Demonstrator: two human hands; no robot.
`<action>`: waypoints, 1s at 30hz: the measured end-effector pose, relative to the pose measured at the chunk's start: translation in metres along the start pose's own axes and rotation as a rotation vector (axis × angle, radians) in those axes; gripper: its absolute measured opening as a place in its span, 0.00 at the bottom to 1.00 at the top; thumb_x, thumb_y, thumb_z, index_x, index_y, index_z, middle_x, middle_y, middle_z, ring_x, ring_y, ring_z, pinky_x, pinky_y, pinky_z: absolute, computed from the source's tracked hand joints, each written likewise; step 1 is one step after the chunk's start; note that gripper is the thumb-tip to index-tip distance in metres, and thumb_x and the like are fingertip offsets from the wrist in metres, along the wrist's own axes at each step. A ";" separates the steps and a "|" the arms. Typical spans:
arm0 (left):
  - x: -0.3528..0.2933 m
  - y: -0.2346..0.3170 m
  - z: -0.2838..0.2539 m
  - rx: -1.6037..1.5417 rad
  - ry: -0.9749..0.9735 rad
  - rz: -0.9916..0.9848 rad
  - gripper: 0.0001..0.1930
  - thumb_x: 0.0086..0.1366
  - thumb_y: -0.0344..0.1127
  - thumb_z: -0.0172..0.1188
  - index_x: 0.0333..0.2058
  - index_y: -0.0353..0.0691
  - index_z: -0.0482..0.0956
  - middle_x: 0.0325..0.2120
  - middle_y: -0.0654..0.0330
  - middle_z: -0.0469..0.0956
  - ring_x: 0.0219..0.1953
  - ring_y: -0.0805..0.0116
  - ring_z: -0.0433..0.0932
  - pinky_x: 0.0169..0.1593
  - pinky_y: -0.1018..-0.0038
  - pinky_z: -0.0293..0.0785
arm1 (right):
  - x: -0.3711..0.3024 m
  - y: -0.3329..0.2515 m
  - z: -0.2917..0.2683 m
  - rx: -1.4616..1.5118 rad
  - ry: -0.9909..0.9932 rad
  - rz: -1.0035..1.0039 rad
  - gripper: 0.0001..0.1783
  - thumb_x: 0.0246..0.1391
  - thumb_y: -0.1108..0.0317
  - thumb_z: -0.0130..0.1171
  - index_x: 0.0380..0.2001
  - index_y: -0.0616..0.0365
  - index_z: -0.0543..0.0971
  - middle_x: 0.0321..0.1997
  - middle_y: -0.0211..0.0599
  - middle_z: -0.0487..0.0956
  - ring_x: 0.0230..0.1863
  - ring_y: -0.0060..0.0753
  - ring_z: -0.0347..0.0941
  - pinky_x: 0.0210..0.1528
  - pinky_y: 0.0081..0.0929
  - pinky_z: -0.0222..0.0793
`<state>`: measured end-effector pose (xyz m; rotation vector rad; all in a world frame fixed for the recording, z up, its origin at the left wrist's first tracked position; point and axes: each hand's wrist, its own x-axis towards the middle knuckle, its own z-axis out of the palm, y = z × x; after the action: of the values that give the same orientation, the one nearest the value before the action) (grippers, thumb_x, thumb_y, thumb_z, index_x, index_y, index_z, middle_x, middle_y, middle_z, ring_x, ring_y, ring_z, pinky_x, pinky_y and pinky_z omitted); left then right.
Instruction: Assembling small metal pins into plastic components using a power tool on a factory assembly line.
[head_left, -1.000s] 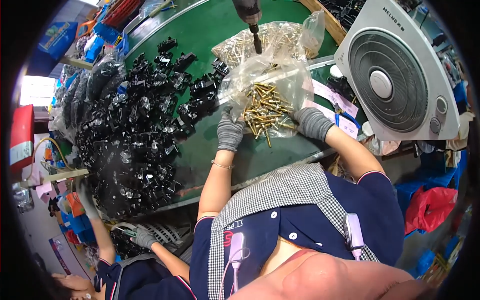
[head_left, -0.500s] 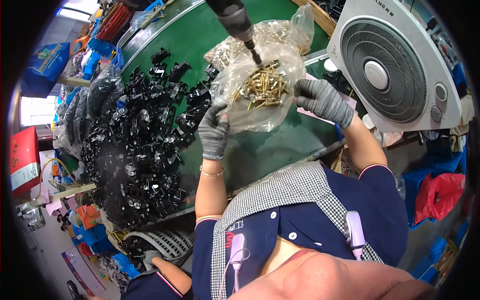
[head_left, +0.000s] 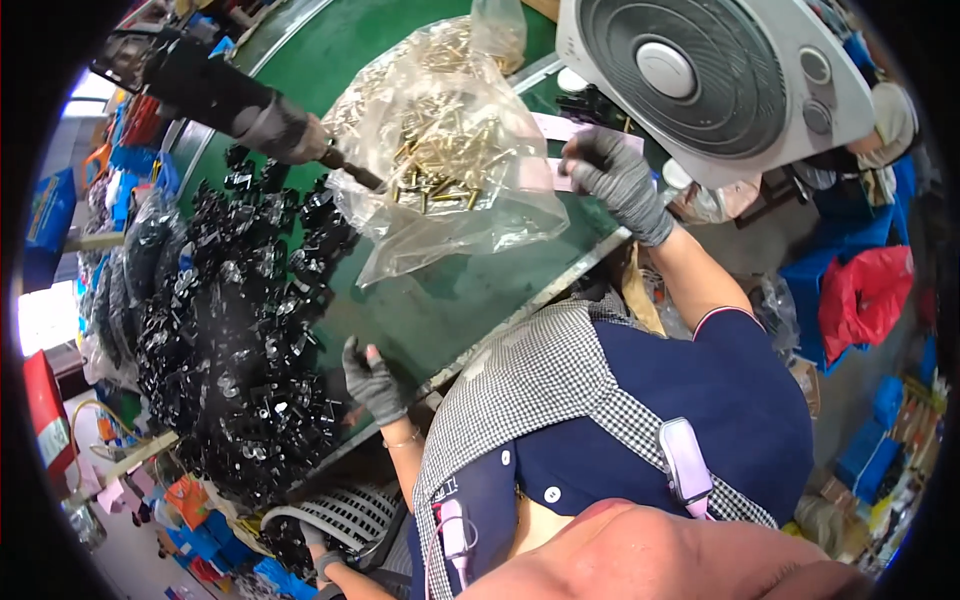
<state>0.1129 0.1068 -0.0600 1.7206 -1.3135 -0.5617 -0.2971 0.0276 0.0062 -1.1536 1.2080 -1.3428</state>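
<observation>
My left hand [head_left: 374, 386], in a grey knit glove with a bare fingertip showing, hovers by the table's near edge, fingers apart and holding nothing. It is nearest the large heap of black plastic parts [head_left: 240, 330], which have shiny metal bits. My right hand [head_left: 622, 192], gloved the same way, is raised beside the clear plastic bag [head_left: 410, 255]; its fingers are half bent and apart, with nothing visible in them. Brass-coloured screws [head_left: 440, 185] lie in that bag. A dark power screwdriver [head_left: 265, 125] hangs over the bag's left side, its bit pointing down at the screws.
A grey box fan [head_left: 690, 80] stands at the right end of the green table [head_left: 450, 300]. Pink paper [head_left: 548, 172] lies beneath my right hand. Another person's gloved hand [head_left: 322, 562] is by a white slotted basket [head_left: 345, 518] at lower left. A red bag [head_left: 868, 300] hangs at right.
Both hands have come off the bag; my left hand has drawn back toward me. The bag's near edge has spread out. The view has shifted, and the screwdriver now appears further left.
</observation>
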 end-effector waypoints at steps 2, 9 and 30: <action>-0.012 -0.029 -0.002 0.214 0.047 0.150 0.14 0.59 0.29 0.56 0.44 0.32 0.72 0.33 0.56 0.76 0.33 0.71 0.73 0.38 0.76 0.71 | -0.014 0.009 0.004 -0.114 -0.120 0.134 0.09 0.49 0.67 0.55 0.33 0.60 0.74 0.26 0.32 0.76 0.29 0.22 0.71 0.33 0.24 0.68; -0.019 -0.044 -0.002 0.331 0.158 0.066 0.11 0.58 0.33 0.57 0.38 0.34 0.76 0.31 0.53 0.79 0.32 0.64 0.77 0.39 0.73 0.73 | -0.043 0.060 0.059 -1.171 -0.398 -0.069 0.10 0.49 0.60 0.51 0.30 0.53 0.74 0.23 0.46 0.75 0.26 0.47 0.73 0.28 0.41 0.68; -0.030 -0.024 -0.030 0.553 -0.009 0.131 0.11 0.47 0.35 0.55 0.32 0.43 0.74 0.24 0.57 0.73 0.29 0.57 0.73 0.33 0.64 0.70 | -0.059 0.095 0.071 -1.434 -0.342 -0.167 0.18 0.54 0.50 0.44 0.31 0.53 0.70 0.24 0.47 0.75 0.24 0.50 0.71 0.26 0.43 0.66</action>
<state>0.1386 0.1475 -0.0695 2.0448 -1.6808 -0.1301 -0.2154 0.0751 -0.0871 -2.3469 1.8361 -0.1351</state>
